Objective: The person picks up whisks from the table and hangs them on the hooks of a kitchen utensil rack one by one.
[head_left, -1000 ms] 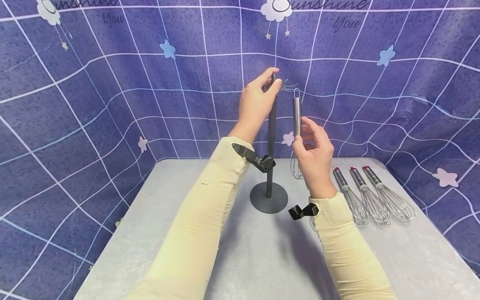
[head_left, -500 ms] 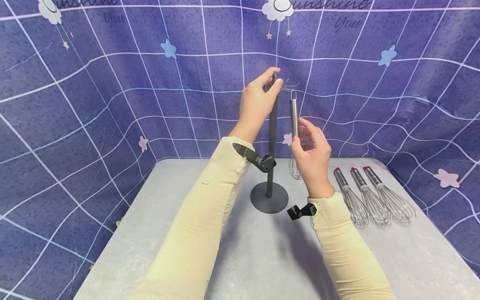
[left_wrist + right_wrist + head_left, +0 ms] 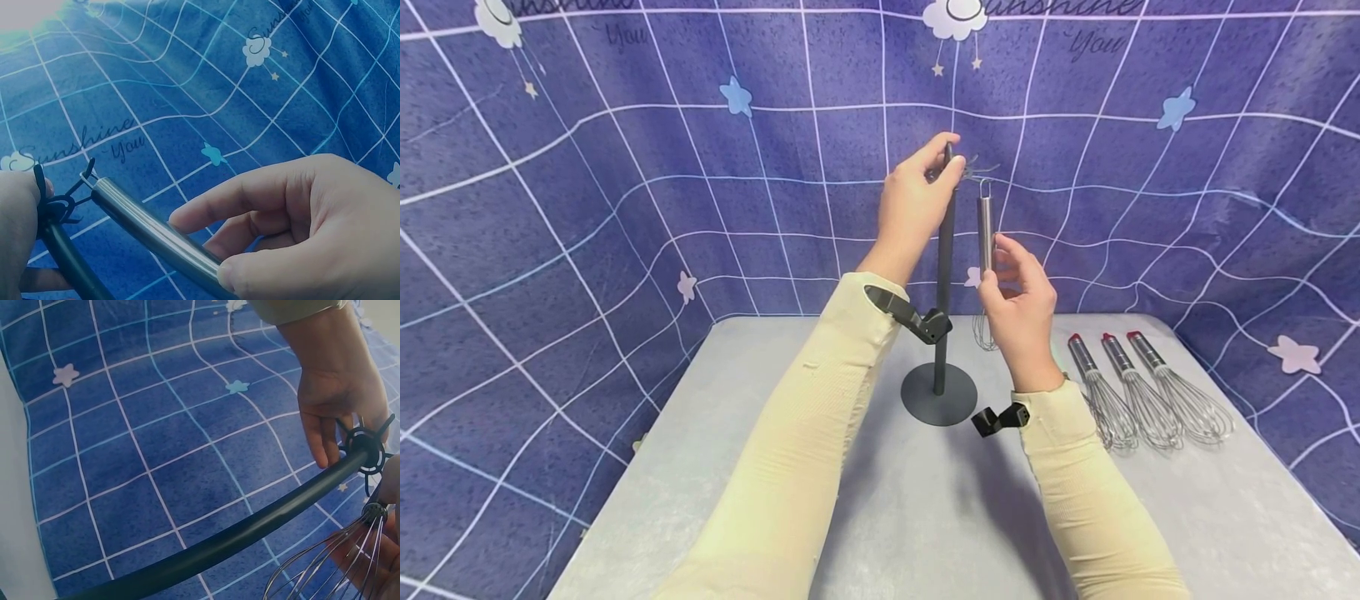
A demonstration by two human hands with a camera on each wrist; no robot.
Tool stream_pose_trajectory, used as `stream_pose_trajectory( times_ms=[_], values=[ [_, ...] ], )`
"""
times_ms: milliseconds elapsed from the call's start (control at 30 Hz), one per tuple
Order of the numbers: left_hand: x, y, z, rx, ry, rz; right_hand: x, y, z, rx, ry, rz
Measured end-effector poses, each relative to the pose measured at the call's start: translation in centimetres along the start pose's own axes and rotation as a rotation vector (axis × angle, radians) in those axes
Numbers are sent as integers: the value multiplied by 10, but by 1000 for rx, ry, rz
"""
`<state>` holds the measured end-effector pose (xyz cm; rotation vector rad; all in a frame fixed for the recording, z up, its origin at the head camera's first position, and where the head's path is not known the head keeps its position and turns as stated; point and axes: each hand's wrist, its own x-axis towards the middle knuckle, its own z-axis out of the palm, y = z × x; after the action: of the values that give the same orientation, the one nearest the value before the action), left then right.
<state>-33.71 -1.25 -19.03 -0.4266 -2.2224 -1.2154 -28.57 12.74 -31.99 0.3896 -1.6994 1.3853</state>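
Note:
My left hand [image 3: 910, 204] holds the top of a dark upright stand [image 3: 945, 267], with thumb and fingers around the pole beside its ring of hooks [image 3: 977, 171]. Pinched by its steel handle in my right hand [image 3: 1024, 304] is a whisk [image 3: 986, 229], upright with the wires down. In the left wrist view the whisk's wire hanging loop [image 3: 87, 179] overlaps the end of one hook [image 3: 92, 167]. The right wrist view shows the whisk's wires [image 3: 331, 550] below the hooks, while the handle is mostly hidden behind my fingers.
The stand's round base [image 3: 938, 404] sits on a grey table [image 3: 895, 517]. Three larger whisks with red-tipped handles, among them the rightmost whisk [image 3: 1183, 392], lie side by side on the right. A blue patterned cloth [image 3: 820, 217] surrounds the table at the back and sides.
My right hand has brought the whisk slightly left, closer to the stand, and its loop now meets the hooks in the head view. My left hand stays on the stand's top.

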Motion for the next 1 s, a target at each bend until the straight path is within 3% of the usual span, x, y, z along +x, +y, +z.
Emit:
stream_pose_trajectory(
  times_ms=[567, 833, 1000],
  values=[
    [-1, 1, -1, 1, -10, -6, 0, 6, 7, 35, 10, 7],
    [-2, 1, -1, -2, -12, -6, -2, -25, 8, 71, 12, 7],
    [-2, 0, 0, -3, -11, -2, -2, -31, 8, 81, 2, 23]
  ],
)
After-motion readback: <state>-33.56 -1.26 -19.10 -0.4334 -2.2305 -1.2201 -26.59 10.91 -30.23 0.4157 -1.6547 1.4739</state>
